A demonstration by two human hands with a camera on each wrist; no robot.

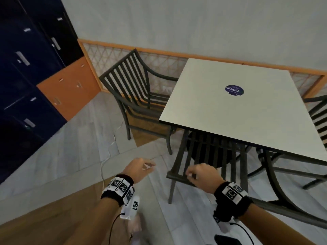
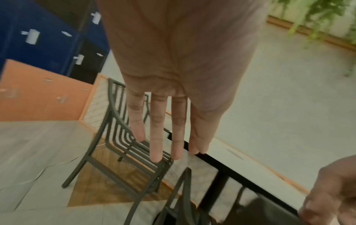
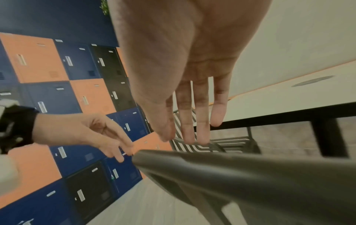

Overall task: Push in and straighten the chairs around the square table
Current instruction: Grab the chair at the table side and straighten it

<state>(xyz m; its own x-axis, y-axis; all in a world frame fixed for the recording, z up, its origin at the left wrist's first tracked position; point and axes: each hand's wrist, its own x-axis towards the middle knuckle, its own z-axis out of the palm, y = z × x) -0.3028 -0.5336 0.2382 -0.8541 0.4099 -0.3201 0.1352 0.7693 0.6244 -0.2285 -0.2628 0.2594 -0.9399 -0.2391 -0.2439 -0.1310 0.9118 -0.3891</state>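
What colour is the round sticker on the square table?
Dark blue with white lettering; the round sticker shows best in the head view.

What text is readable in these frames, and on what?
"ClayG": on the round dark blue sticker on the square table; smaller lines above and below it are too blurred to read.
Wrist bands: black-and-white marker patterns, no words.
Locker label plates: too small and blurred to read.

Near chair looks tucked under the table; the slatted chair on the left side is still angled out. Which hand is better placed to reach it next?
Left, probably. The left hand is open and free beside the near chair, on the side facing the angled chair. The right hand hovers over the near chair's top rail, farther away.
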